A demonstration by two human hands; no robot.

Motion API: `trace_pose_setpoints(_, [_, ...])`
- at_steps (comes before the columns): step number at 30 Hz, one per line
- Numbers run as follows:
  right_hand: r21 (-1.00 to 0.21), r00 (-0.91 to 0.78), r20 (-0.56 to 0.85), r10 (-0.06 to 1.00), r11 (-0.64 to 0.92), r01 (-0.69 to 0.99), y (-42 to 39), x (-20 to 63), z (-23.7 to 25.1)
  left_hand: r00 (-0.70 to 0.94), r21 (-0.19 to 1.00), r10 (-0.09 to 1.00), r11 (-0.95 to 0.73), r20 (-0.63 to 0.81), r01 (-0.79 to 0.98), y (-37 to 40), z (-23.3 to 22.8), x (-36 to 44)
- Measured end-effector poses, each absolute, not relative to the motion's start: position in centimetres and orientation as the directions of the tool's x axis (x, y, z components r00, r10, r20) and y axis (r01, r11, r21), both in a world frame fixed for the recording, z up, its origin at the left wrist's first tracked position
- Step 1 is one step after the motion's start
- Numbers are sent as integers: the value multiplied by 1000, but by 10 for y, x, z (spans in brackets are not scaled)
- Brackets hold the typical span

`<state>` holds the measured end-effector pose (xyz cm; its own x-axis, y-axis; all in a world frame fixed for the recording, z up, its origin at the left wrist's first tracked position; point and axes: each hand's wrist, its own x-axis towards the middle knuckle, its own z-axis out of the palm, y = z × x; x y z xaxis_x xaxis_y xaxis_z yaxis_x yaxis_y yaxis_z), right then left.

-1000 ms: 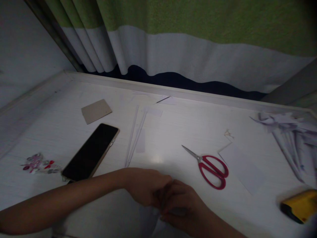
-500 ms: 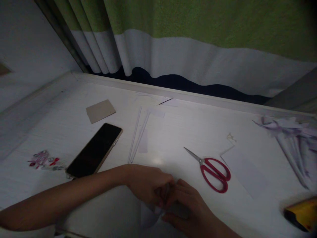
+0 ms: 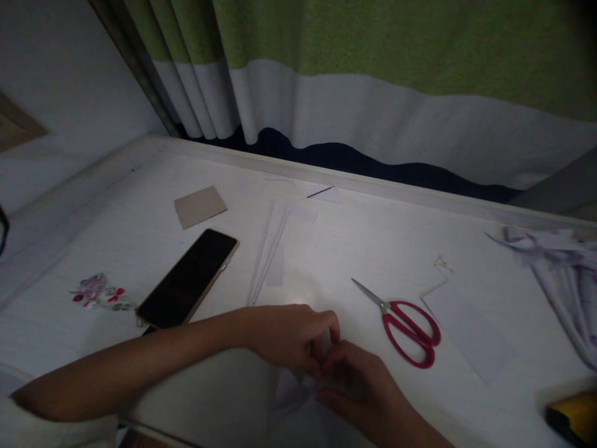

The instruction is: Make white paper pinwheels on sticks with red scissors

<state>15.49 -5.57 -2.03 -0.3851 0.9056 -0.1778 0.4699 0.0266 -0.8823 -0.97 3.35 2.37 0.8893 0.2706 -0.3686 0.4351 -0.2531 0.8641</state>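
My left hand (image 3: 291,339) and my right hand (image 3: 361,386) meet at the near edge of the white table, fingers curled and touching. Below them a thin white piece of paper (image 3: 290,395) shows, partly hidden by the fingers and dim against the shadow. Both hands look pinched on it. Right of my hands lie red-handled scissors (image 3: 408,330), blades pointing to the far left. Beyond my left wrist, two thin white paper sticks (image 3: 267,258) lie beside a narrow paper strip (image 3: 276,267).
A phone (image 3: 189,280) lies to the left, with a beaded charm (image 3: 96,291) beside it. Behind sits a beige card (image 3: 200,206). To the right are a white sheet (image 3: 476,333), folded paper pieces (image 3: 559,274) and a yellow-black object (image 3: 573,417). A curtain (image 3: 373,112) hangs behind.
The view has shifted slightly, so the table things sit further right. My left forefinger has lifted and bent outward, while both hands stay together at the paper.
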Motion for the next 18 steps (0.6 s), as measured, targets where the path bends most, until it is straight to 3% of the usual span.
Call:
trace_pose_setpoints(7, [-924,-364,-180,914,-30,382,-54,157,-18,826,843,523,-332,-209,424,37,47,-30])
trace_pose_setpoints(11, [-951,-354,-215,910,-113,289,-53,160,-18,743,722,615,-384,-265,576,34,47,-48])
trace_pose_setpoints(14, [-961,-344,-241,907,-175,212,-50,163,-18,743,695,597,-395,-303,601,27,39,-57])
trace_pose_setpoints(18, [-966,-378,-248,892,-202,158,-47,168,-17,800,782,518,-345,-302,519,22,32,-60])
